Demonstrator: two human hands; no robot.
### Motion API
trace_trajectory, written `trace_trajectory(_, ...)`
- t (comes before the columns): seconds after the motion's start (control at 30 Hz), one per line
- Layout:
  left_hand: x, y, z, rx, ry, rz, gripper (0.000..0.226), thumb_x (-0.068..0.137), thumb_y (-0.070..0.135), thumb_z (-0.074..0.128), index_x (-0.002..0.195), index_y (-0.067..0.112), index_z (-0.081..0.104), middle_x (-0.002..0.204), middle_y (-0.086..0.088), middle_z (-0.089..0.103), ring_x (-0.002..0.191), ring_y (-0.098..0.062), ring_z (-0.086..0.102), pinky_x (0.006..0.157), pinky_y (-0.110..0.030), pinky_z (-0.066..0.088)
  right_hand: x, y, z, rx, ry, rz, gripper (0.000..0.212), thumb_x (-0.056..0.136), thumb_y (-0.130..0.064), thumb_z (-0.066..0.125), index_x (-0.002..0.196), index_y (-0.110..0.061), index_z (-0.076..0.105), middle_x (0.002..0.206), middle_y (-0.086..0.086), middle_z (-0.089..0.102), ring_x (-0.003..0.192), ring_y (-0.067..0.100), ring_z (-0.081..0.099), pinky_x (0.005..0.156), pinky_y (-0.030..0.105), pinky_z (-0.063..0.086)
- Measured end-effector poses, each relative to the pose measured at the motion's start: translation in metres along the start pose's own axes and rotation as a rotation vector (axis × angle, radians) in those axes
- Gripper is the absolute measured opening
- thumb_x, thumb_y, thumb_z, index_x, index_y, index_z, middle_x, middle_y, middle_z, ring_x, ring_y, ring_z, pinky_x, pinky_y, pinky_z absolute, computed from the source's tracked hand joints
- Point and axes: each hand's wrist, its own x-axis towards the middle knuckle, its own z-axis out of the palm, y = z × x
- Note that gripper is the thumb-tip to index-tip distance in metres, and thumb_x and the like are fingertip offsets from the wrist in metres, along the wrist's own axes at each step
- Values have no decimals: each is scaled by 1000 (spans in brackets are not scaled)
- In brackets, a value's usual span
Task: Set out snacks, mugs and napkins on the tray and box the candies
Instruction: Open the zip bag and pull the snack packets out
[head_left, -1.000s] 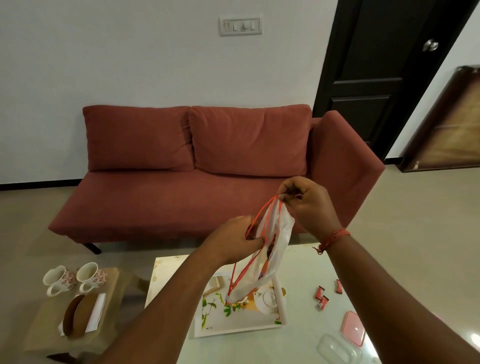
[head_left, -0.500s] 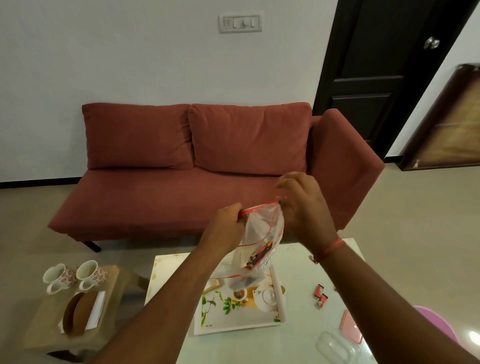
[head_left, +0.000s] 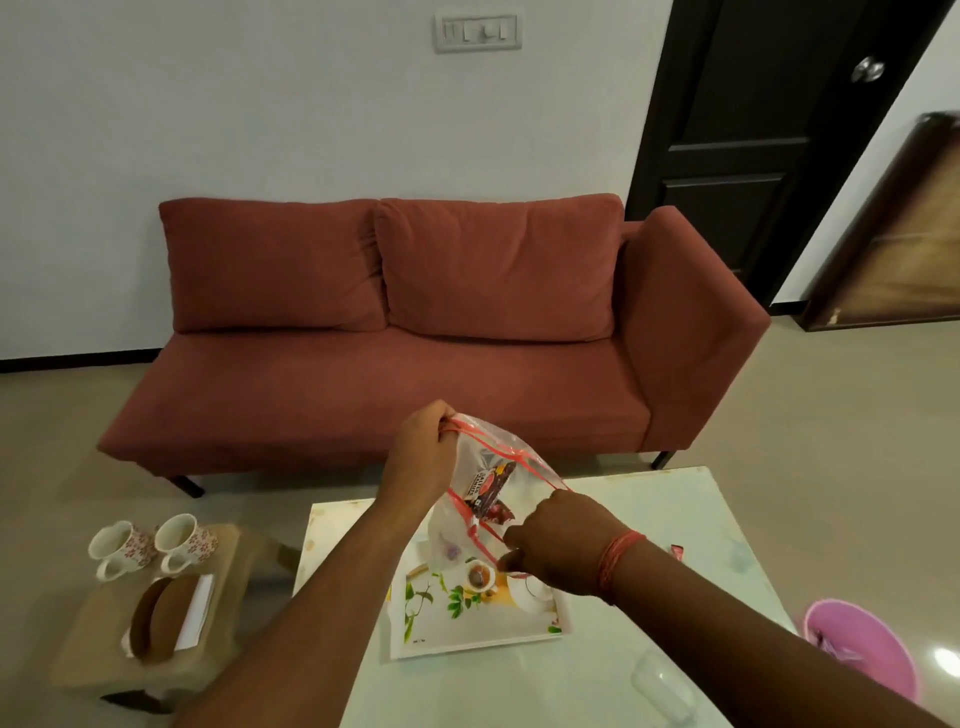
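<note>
A clear zip bag (head_left: 485, 470) with red seal strips hangs over the floral tray (head_left: 483, 631) on the pale table (head_left: 649, 525). A dark snack packet (head_left: 488, 486) shows through it. My left hand (head_left: 423, 449) grips the bag's upper far edge. My right hand (head_left: 553, 535) pinches its lower near edge, just above the tray. Two flowered mugs (head_left: 150, 543) stand on a low side table (head_left: 156, 639) at the left, beside white napkins in a brown holder (head_left: 166, 613). A red candy (head_left: 676, 551) peeks out beyond my right wrist.
A red sofa (head_left: 395, 322) stands behind the table. At the lower right is a pink basin (head_left: 862, 649), and a clear plastic box (head_left: 662, 688) lies on the table's near part. A dark door (head_left: 753, 130) is at the back right.
The bag has been pulled open and tilted. My right hand dropped from the bag's top to low over the tray; my left hand stayed up. The view tipped down, bringing the pink basin in.
</note>
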Motion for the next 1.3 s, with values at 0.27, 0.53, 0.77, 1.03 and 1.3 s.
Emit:
trace_trajectory(0.27, -18, 10, 16, 29, -18, 190, 17, 97, 10, 49, 85, 19, 57, 85, 4, 57, 76, -8, 53, 61, -23, 44, 27, 6, -31, 393, -134, 134, 33, 103, -9, 39, 131, -2, 55, 118, 22, 64, 104, 38, 62, 79, 39, 45)
trace_trajectory(0.53, -28, 38, 31, 52, -61, 321, 15, 97, 13, 49, 98, 17, 63, 97, 4, 62, 86, -9, 56, 75, -23, 52, 74, -19, -14, 244, -72, 601, 39, 97, -6, 53, 135, 2, 50, 114, 18, 61, 100, 11, 64, 88, 20, 49)
trace_trajectory(0.77, -27, 53, 20, 9, -47, 385, 20, 94, 5, 47, 99, 10, 66, 97, -1, 62, 85, -12, 55, 72, -23, 44, 58, -3, 37, -93, -551, 386, 68, 98, -41, 50, 155, -16, 23, 158, 15, 30, 145, 36, 28, 117, 48, 23)
trace_trajectory(1.03, -37, 59, 26, -73, -74, 337, 20, 97, 10, 48, 104, 14, 66, 97, 9, 57, 89, -5, 55, 72, -4, 37, 59, 2, 56, -65, -264, 480, 52, 102, -23, 46, 150, -10, 33, 154, 23, 33, 141, 44, 33, 109, 51, 39)
trace_trajectory(1.3, -32, 58, 41, -2, -164, 274, 16, 96, 13, 53, 106, 19, 64, 106, 4, 63, 90, -6, 54, 74, -11, 42, 75, -2, 44, 181, 33, 686, 41, 103, -17, 40, 142, -6, 39, 144, 14, 48, 133, 32, 45, 108, 39, 40)
